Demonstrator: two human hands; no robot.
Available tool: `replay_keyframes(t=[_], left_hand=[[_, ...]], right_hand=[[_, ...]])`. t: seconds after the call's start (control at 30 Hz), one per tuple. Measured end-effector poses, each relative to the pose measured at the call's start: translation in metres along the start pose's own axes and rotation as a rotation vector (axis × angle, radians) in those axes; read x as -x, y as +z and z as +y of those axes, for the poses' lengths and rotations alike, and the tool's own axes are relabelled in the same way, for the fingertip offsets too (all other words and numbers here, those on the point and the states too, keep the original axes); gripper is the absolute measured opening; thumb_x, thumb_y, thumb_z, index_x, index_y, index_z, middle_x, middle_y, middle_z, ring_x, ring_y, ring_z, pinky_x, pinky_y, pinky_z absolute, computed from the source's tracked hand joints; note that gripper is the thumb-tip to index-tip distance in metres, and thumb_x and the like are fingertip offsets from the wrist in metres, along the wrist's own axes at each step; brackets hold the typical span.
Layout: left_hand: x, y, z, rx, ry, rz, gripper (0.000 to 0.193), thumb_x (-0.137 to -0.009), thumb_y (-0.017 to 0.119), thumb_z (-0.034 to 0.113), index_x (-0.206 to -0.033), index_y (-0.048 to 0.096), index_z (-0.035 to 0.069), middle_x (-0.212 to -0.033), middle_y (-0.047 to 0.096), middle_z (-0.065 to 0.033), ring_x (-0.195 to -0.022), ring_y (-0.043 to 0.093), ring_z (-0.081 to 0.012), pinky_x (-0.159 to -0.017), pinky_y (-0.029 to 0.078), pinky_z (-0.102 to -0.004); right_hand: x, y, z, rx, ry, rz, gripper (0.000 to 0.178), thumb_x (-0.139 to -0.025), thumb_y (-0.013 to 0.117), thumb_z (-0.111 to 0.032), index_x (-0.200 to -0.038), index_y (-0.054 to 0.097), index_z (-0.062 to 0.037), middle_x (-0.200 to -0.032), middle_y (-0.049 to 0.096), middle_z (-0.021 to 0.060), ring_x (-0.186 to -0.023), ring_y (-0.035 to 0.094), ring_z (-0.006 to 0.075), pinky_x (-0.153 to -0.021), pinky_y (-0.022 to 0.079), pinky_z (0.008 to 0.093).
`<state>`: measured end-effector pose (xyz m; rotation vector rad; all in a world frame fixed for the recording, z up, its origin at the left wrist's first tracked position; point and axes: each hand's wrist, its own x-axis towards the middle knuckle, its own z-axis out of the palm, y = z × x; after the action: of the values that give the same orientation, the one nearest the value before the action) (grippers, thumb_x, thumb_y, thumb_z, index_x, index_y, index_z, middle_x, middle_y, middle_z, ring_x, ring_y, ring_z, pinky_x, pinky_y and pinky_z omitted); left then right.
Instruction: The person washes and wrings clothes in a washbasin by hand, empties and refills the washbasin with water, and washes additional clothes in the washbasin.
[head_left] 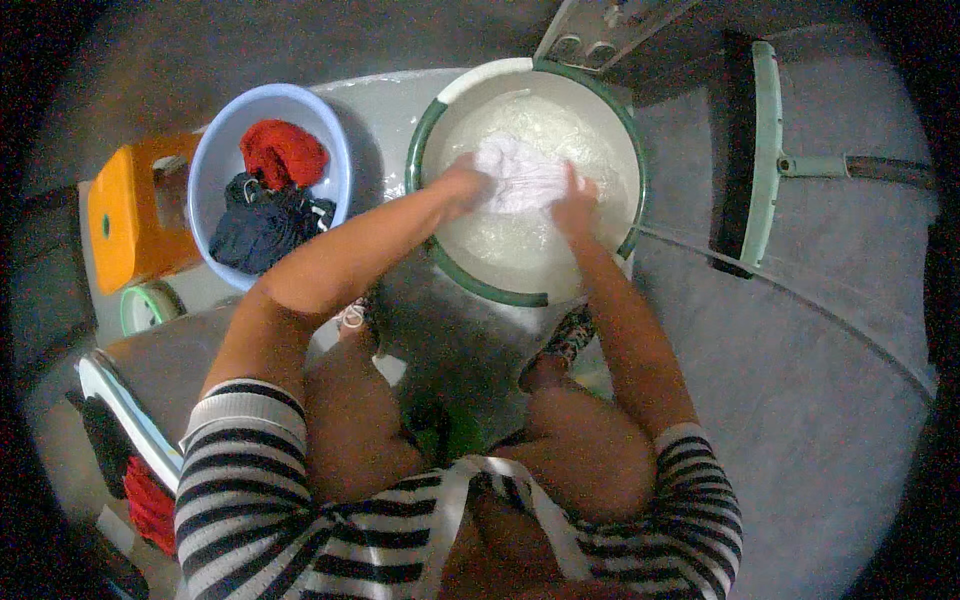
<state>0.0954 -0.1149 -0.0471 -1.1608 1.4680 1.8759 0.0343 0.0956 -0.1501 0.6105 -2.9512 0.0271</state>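
A bunched white cloth (522, 174), probably a garment, is stretched between my two hands over a round tub (428, 128) with a green and white rim. Pale, bubbly water (510, 245) fills the tub beneath it. My left hand (468, 187) grips the cloth's left end, its fingers partly hidden by the fabric. At the right end, my right hand (574, 203) is closed on the cloth. What kind of garment it is does not show.
To the left, a light blue basin (200, 190) holds red cloth (283, 152) and dark clothes (258, 228). Beyond it stands an orange stool (125, 215). A squeegee (768, 160) lies on the right, and a clear hose (790, 285) crosses the floor from the tub.
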Motion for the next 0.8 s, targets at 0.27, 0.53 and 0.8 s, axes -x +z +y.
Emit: replay_keyframes(t=[0.27, 0.53, 0.8], left_hand=[[0.000, -0.016, 0.017, 0.500, -0.168, -0.417, 0.039, -0.091, 0.036, 0.040, -0.121, 0.047, 0.017, -0.099, 0.059, -0.0139, -0.088, 0.058, -0.0237, -0.083, 0.045, -0.0362], [-0.002, 0.008, -0.005, 0.434, 0.084, -0.559, 0.034, -0.089, 0.045, 0.030, -0.112, 0.050, 0.006, -0.108, 0.055, -0.0089, -0.087, 0.058, -0.0171, -0.073, 0.051, -0.0289], [-0.015, -0.004, 0.003, 0.194, -0.141, -0.212, 0.072, -0.081, 0.042, 0.057, -0.135, 0.027, 0.012, -0.142, 0.020, -0.0151, -0.127, 0.025, -0.0362, -0.093, 0.016, -0.0667]], right_hand=[[-0.009, -0.169, -0.123, -1.073, -0.384, -0.179, 0.046, -0.060, 0.064, -0.008, -0.105, 0.054, -0.0019, -0.093, 0.059, 0.0131, -0.082, 0.058, 0.0321, -0.074, 0.047, 0.0397], [-0.038, -0.059, -0.019, -0.460, 0.020, -0.203, 0.053, -0.066, 0.065, -0.024, -0.113, 0.051, -0.0042, -0.094, 0.060, 0.0158, -0.085, 0.058, 0.0337, -0.076, 0.047, 0.0414], [0.007, 0.017, -0.005, -0.820, 0.116, -0.356, 0.057, -0.076, 0.056, -0.013, -0.127, 0.035, 0.0009, -0.111, 0.052, 0.0166, -0.099, 0.053, 0.0276, -0.082, 0.044, 0.0347]])
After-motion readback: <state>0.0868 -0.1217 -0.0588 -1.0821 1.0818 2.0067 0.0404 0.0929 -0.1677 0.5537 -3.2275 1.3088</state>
